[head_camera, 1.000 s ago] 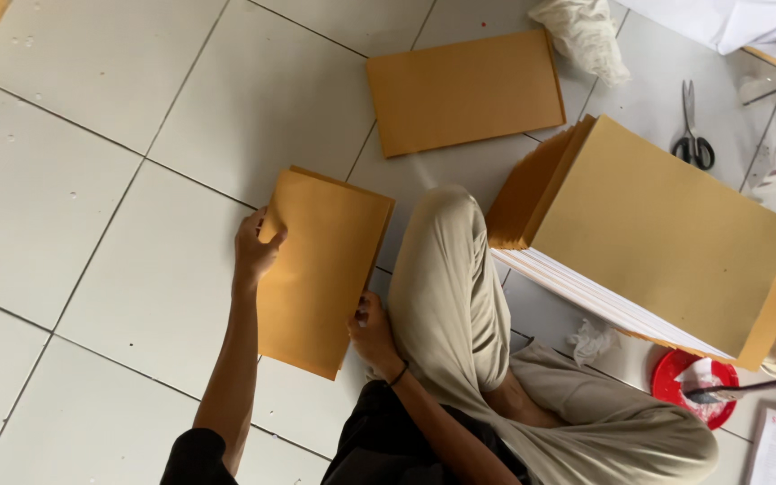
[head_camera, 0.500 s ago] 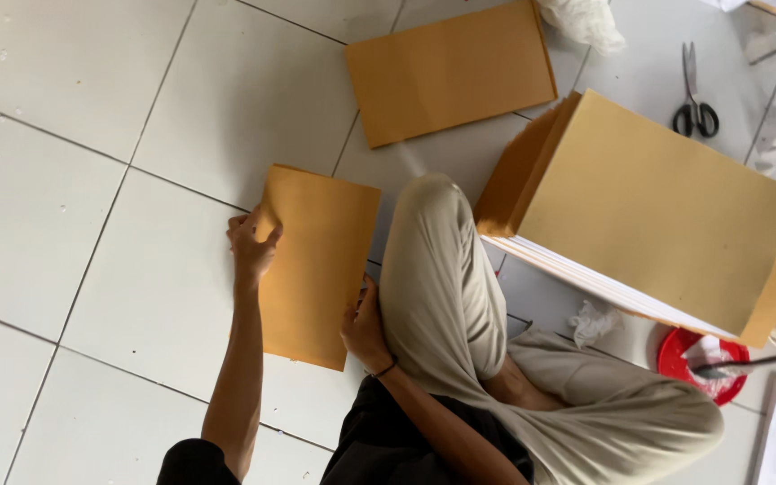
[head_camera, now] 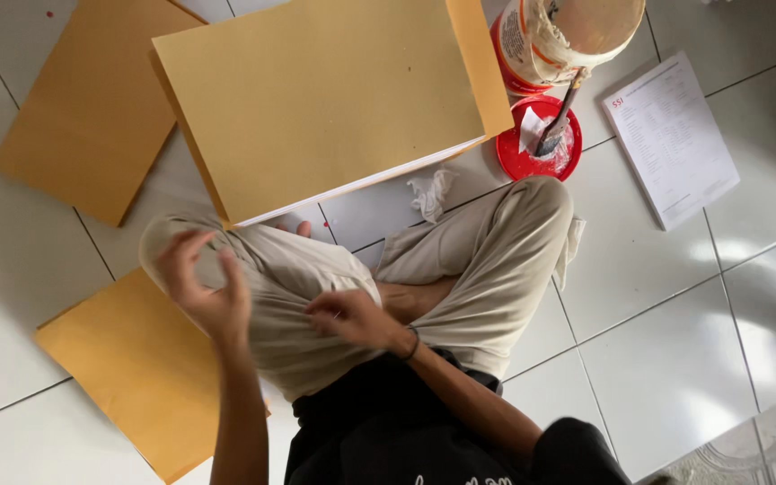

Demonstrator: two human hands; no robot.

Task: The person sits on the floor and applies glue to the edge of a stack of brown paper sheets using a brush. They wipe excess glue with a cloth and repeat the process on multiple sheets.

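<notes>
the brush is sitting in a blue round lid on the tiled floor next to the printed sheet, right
Not quite: the round lid is red, not blue. The head view shows the brush resting in it on the white tiled floor, next to the printed paper sheet.

Bright daylight, floor glare, motion-blurred hand [head_camera: 204, 292]

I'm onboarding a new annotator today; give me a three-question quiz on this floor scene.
1. True or false: the left hand grips an envelope.
2. What stands in the red lid? A) scissors B) a brush C) a pen
3. Which thing lies flat right of the tub?

Key: 1 false, both it and the right hand are empty above the lap; 2 B, brush; 3 printed sheet.
</notes>
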